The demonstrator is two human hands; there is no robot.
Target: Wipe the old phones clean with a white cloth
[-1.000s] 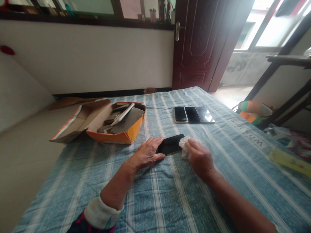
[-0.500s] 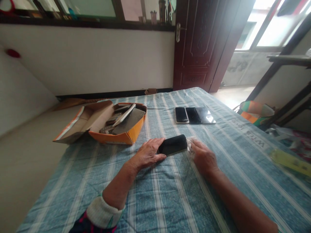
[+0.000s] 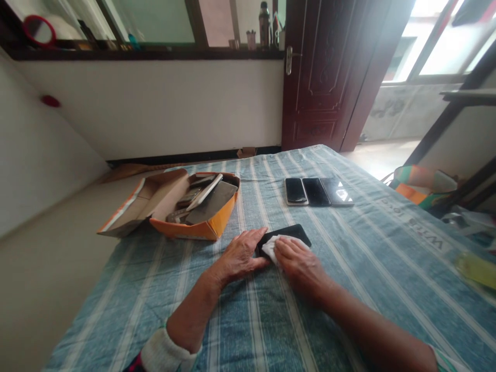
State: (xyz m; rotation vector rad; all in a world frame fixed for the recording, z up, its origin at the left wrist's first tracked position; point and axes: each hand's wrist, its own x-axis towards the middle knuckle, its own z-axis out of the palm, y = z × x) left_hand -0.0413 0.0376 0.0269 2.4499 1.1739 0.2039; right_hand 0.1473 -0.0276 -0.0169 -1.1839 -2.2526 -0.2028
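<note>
Phone [image 3: 296, 231] flat on striped cloth [image 3: 232, 330], open box [image 3: 217, 226] at its 10 o'clock. Left hand [image 3: 239, 257] grips its 9 o'clock end; right hand [image 3: 301, 264] grips white wipe [image 3: 270, 247] against it. Probably light, stiff, slick, crackable; best held by long edges.

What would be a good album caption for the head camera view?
Left hand steadying a dark phone, right hand pressing a white cloth to it, beside an open orange box.

A home room, by the striped cloth [image 3: 186, 310] (lettered at one side) and panelled door [image 3: 321, 77].
</note>
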